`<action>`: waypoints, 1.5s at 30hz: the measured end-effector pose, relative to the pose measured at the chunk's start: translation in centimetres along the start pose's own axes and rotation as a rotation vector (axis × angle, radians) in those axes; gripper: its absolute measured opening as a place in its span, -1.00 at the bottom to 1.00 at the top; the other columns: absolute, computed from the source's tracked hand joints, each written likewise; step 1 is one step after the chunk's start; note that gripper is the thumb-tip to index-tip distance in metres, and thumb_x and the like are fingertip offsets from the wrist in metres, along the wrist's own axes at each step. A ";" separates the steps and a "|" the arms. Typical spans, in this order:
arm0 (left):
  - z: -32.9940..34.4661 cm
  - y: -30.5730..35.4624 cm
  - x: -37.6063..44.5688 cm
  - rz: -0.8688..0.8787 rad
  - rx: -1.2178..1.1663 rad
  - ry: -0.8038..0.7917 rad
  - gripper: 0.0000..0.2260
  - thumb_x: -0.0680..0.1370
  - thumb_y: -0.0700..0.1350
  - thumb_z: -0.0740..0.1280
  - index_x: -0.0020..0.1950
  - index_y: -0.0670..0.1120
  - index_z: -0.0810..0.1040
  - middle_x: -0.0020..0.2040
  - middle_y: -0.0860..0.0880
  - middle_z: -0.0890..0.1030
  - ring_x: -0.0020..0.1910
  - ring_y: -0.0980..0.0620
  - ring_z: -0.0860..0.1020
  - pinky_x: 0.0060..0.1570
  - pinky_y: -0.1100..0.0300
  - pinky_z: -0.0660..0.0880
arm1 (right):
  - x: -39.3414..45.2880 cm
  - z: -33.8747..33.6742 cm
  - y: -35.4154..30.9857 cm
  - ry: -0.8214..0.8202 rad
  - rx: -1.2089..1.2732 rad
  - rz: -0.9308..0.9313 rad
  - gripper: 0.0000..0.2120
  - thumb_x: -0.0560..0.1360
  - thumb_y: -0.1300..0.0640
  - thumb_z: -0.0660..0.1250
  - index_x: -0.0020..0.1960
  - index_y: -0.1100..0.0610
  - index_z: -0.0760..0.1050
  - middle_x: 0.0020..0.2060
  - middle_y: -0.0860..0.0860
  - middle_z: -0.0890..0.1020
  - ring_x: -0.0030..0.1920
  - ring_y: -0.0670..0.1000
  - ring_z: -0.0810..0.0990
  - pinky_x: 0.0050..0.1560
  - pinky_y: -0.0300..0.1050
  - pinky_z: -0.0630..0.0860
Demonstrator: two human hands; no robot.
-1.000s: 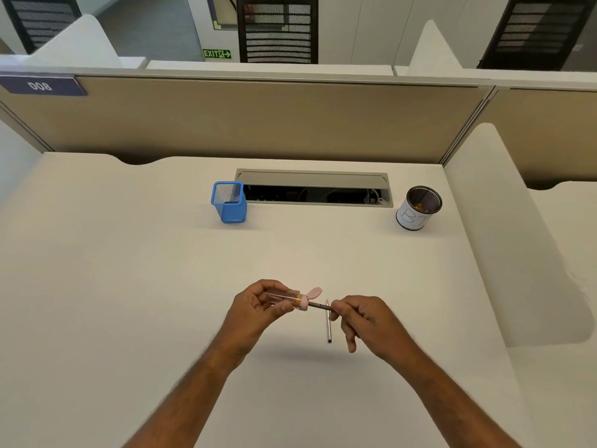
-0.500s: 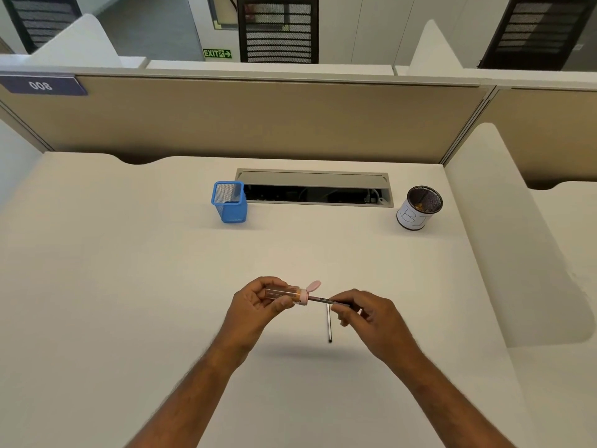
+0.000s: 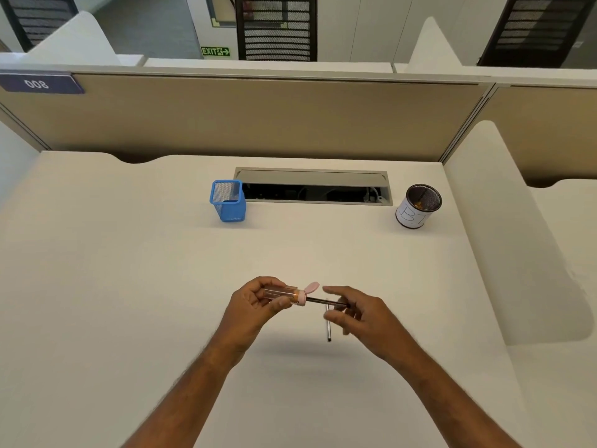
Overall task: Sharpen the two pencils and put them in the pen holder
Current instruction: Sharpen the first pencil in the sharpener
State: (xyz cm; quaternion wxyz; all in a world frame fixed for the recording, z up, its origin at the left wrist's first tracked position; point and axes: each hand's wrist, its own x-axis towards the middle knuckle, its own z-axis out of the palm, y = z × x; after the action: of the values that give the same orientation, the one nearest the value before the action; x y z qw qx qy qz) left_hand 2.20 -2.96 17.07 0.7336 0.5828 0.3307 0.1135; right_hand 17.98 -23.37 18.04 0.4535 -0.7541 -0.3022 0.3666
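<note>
1. Cream desk (image 3: pixel 129 286) in an office cubicle, tan partition along its far edge.
2. Left hand (image 3: pixel 255 305) pinches a sharpener (image 3: pixel 284 294): clear tube, pink cap with its lid flipped open, held above the desk's near middle.
3. One dark, thin pencil (image 3: pixel 326 301) sticks into the cap, lying level; right hand (image 3: pixel 361 315) has loosely spread fingers around its free end, grip unclear.
4. Second pencil (image 3: pixel 329 328) lies on the desk below the hands.
5. Blue mesh pen holder (image 3: pixel 228 202) and a round black mesh cup (image 3: pixel 416 206) stand near the far edge, well apart.
</note>
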 end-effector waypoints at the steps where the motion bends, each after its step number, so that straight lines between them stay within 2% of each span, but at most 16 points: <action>1: 0.1 0.0 0.1 0.000 -0.004 0.009 -0.76 0.56 -0.32 0.54 0.21 -0.18 0.65 0.09 -0.12 0.83 0.13 -0.11 0.79 0.21 0.13 0.70 | -0.1 0.1 0.0 0.033 -0.027 -0.025 -0.74 0.58 0.03 0.48 0.24 -0.20 0.61 -0.14 -0.06 0.68 -0.27 0.00 0.64 -0.13 -0.13 0.60; 3: 0.2 0.1 0.1 -0.001 -0.012 0.012 -0.76 0.56 -0.32 0.54 0.20 -0.18 0.65 0.09 -0.12 0.83 0.12 -0.10 0.79 0.22 0.10 0.70 | -0.3 0.3 0.0 0.105 -0.063 -0.086 -0.81 0.59 0.08 0.47 0.14 -0.18 0.62 -0.09 -0.07 0.70 -0.21 0.00 0.68 -0.10 -0.12 0.60; 6: 0.3 -0.1 0.2 -0.008 -0.022 0.000 -0.75 0.55 -0.31 0.54 0.21 -0.19 0.65 0.12 -0.15 0.82 0.13 -0.13 0.79 0.28 0.01 0.68 | -0.4 0.6 -0.1 0.160 -0.081 -0.125 -0.87 0.62 0.15 0.44 0.05 -0.09 0.67 -0.13 -0.08 0.71 -0.20 0.02 0.70 -0.15 -0.21 0.56; 9: 0.2 -0.2 0.1 -0.010 -0.042 -0.018 -0.71 0.53 -0.26 0.56 0.22 -0.20 0.63 0.14 -0.18 0.81 0.18 -0.19 0.77 0.32 -0.02 0.65 | -0.3 0.6 -0.3 0.149 -0.059 -0.108 -0.86 0.65 0.17 0.39 -0.01 -0.03 0.68 -0.27 -0.02 0.69 -0.32 0.00 0.68 -0.16 -0.10 0.58; 11: 0.2 -0.1 0.0 -0.012 -0.039 -0.037 -0.68 0.50 -0.20 0.57 0.22 -0.19 0.63 0.15 -0.17 0.81 0.22 -0.19 0.76 0.31 0.02 0.65 | -0.1 0.5 -0.5 0.117 -0.053 -0.059 -0.79 0.69 0.15 0.32 -0.06 0.02 0.66 -0.39 0.02 0.64 -0.43 0.00 0.61 -0.22 -0.13 0.53; 13: 0.1 0.1 -0.1 -0.013 -0.009 -0.055 -0.73 0.52 -0.23 0.56 0.20 -0.17 0.63 0.16 -0.14 0.81 0.23 -0.14 0.76 0.26 0.12 0.66 | 0.0 0.4 -0.8 0.054 -0.011 0.032 -0.70 0.73 0.10 0.25 -0.10 0.12 0.65 -0.51 0.01 0.56 -0.52 0.02 0.53 -0.31 -0.24 0.46; 17: -0.9 0.3 0.0 -0.018 0.027 -0.127 -0.77 0.58 -0.36 0.50 0.19 -0.16 0.62 0.20 -0.14 0.80 0.25 -0.09 0.75 0.23 0.19 0.64 | 0.2 0.0 -1.0 -0.104 0.179 0.233 -0.57 0.74 0.00 0.21 -0.11 0.28 0.61 -0.52 0.04 0.45 -0.62 0.05 0.45 -0.48 -0.24 0.33; 22: -1.2 0.4 -0.1 0.000 -0.003 -0.064 -0.77 0.56 -0.31 0.53 0.17 -0.16 0.62 0.20 -0.13 0.80 0.25 -0.10 0.75 0.23 0.17 0.65 | -0.3 -0.5 -1.1 -0.090 0.240 0.256 -0.60 0.73 -0.02 0.22 -0.11 0.22 0.62 -0.50 0.06 0.45 -0.61 0.05 0.42 -0.47 -0.21 0.33; 25: -1.1 0.2 -0.1 0.002 -0.070 -0.011 -0.72 0.49 -0.22 0.57 0.16 -0.14 0.62 0.19 -0.15 0.80 0.23 -0.13 0.76 0.35 -0.01 0.59 | -0.6 -0.5 -1.0 -0.058 0.251 0.249 -0.62 0.73 -0.01 0.23 -0.10 0.20 0.62 -0.49 0.07 0.47 -0.59 0.06 0.41 -0.47 -0.20 0.36; 28: -1.2 0.1 0.0 0.003 -0.120 0.019 -0.66 0.47 -0.20 0.65 0.17 -0.13 0.63 0.21 -0.18 0.79 0.25 -0.17 0.75 0.39 -0.07 0.56 | -0.8 -0.3 -1.0 -0.050 0.266 0.237 -0.63 0.73 0.00 0.23 -0.09 0.21 0.62 -0.48 0.07 0.48 -0.59 0.05 0.40 -0.47 -0.20 0.35; 36: -1.1 0.1 -0.1 -0.007 -0.158 0.027 -0.67 0.45 -0.19 0.58 0.18 -0.17 0.62 0.19 -0.19 0.79 0.23 -0.18 0.75 0.36 -0.04 0.59 | -1.0 0.2 -0.7 -0.044 0.252 0.193 -0.70 0.72 0.04 0.25 -0.03 0.22 0.60 -0.45 0.08 0.49 -0.58 0.04 0.39 -0.46 -0.21 0.32; 40: -0.9 -0.1 -0.1 -0.010 -0.131 -0.001 -0.68 0.49 -0.21 0.57 0.20 -0.21 0.62 0.19 -0.22 0.79 0.23 -0.23 0.75 0.35 -0.04 0.61 | -0.9 0.5 -0.6 -0.029 0.206 0.138 -0.78 0.71 0.10 0.30 -0.03 0.20 0.59 -0.48 0.01 0.50 -0.57 0.05 0.40 -0.44 -0.25 0.37; 45: -0.5 -0.1 -0.3 -0.019 -0.070 -0.016 -0.72 0.53 -0.25 0.56 0.21 -0.22 0.64 0.15 -0.20 0.80 0.20 -0.22 0.76 0.29 0.04 0.67 | -0.7 0.5 -0.6 0.010 0.113 0.081 -0.86 0.64 0.07 0.41 -0.09 0.03 0.59 -0.43 -0.03 0.51 -0.56 0.04 0.41 -0.38 -0.19 0.41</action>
State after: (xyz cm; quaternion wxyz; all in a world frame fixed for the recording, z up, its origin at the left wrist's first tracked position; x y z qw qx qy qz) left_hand 1.62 -2.72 16.99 0.7572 0.5544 0.3262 0.1136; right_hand 17.11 -23.44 18.58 0.4815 -0.7407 -0.2480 0.3976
